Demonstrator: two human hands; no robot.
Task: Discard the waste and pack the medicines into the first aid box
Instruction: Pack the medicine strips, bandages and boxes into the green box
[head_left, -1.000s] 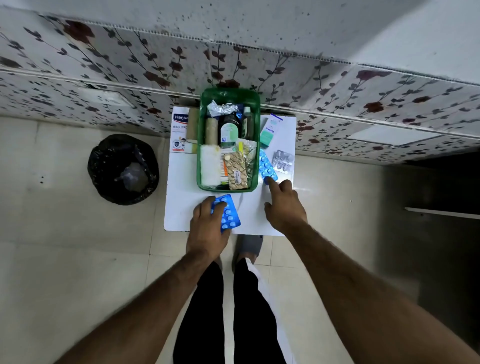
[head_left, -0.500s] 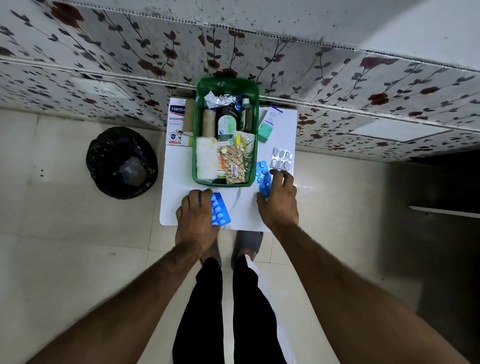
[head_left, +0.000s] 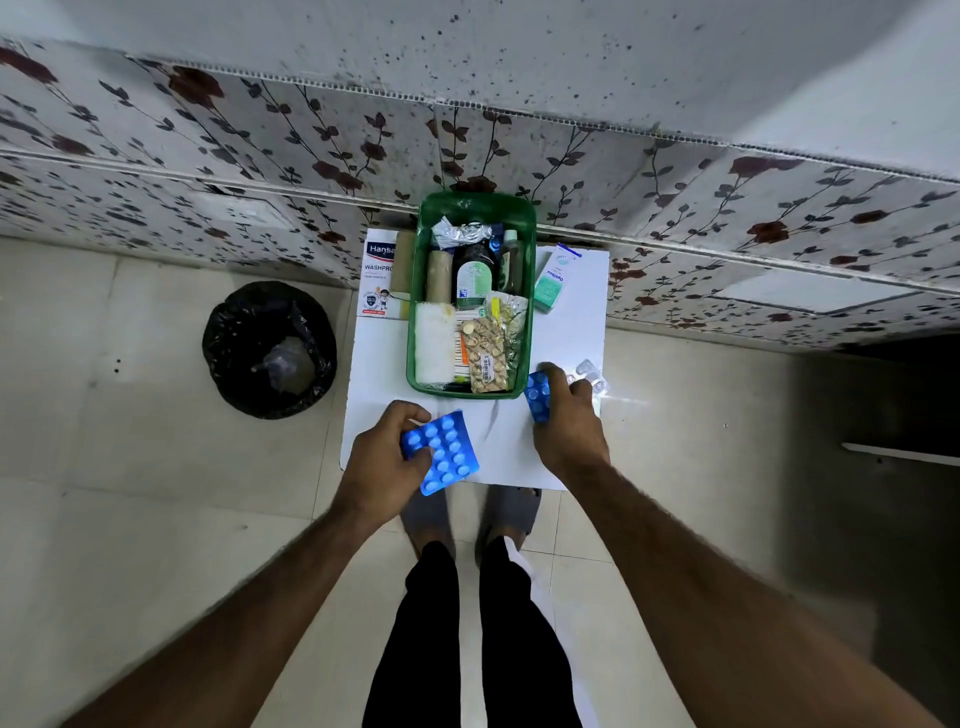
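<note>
A green first aid box (head_left: 529, 244) stands on a small white table (head_left: 571, 332), filled with bottles, rolls and pill strips. My left hand (head_left: 382, 457) holds a blue blister strip (head_left: 445, 451) lifted above the table's front edge. My right hand (head_left: 569, 421) grips a second blue blister strip (head_left: 536, 396) just right of the box's front corner. A silver blister strip (head_left: 588, 372) lies partly hidden behind my right hand. A green-and-white medicine carton (head_left: 555, 278) lies right of the box. A white plaster box (head_left: 378, 278) lies left of it.
A bin lined with a black bag (head_left: 269, 349) stands on the tiled floor left of the table, with some waste inside. A floral-patterned wall (head_left: 727, 208) runs right behind the table. My feet in grey slippers (head_left: 511, 512) are at the table's front edge.
My left hand has lifted its blue strip off the table toward me. My right hand has closed around the second blue strip beside the box.
</note>
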